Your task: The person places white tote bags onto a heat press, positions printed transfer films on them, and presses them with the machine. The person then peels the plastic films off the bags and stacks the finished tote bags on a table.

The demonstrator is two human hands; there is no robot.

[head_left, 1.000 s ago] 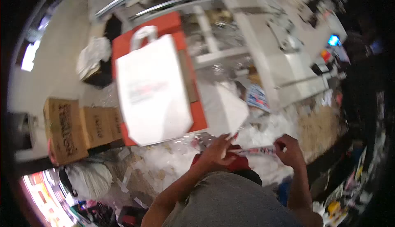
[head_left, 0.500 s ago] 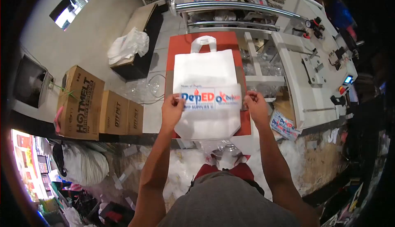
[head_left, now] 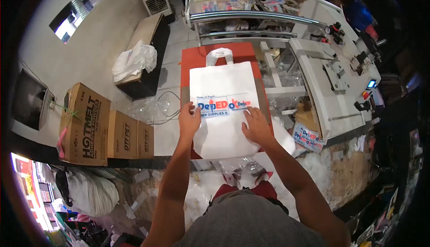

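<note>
A white tote bag lies flat on the red press bed, its handle pointing away from me. Across its middle rests a clear film printed with blue and red lettering, now flat against the cloth. At the film's left end my left hand is closed, thumb and fingertips pinching its edge. My right hand lies open over the right end of the print, fingers spread and touching the film and bag.
On the right stands a white heat-press machine with a metal bar across the back. Cardboard boxes stand left. White bags are heaped on a dark bench. More printed sheets lie right of the bed.
The film's right end, raised and curled before, now lies down on the bag. My right hand has moved left from beside the bag onto it, its fingers opening out.
</note>
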